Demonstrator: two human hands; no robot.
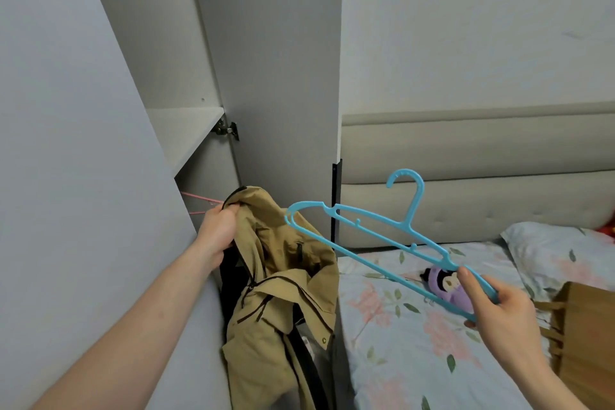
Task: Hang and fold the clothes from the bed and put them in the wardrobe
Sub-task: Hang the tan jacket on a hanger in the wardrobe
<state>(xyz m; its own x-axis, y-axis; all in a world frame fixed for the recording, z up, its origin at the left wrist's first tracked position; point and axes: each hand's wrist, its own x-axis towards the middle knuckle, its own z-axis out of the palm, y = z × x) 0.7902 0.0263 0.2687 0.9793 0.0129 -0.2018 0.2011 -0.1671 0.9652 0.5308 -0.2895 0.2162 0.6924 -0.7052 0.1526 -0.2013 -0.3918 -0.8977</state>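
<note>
Head view: left hand (218, 230) raised beside the open wardrobe (266, 60), fingers curled tight round a bunched fold at the top of a tan jacket (283, 293), the rest hanging slack down toward the floor, dark lining and zip showing. Right hand (496, 306) out over the bed (416, 359), thumb and fingers pinched on one end of a blue plastic hanger (382, 236), hook up and tilted toward the padded headboard (466, 176), the far end of the hanger close to the jacket but apart from it. Pink hangers (199, 205) just visible inside the wardrobe behind the left hand, under a shelf (186, 130). On the flowered sheet, a purple plush toy (446, 283) partly behind the hanger, a pillow (559, 253) beyond, a brown paper bag (585, 336) at the right edge. Step in hand, by the look of it: getting the jacket onto the hanger, not yet begun. Next move likely calls for opening the collar, feeding one hanger arm into a shoulder, then the other, with the grip shifted so the cloth does not slide off. No rail in sight, so the hanging spot cannot be told.
</note>
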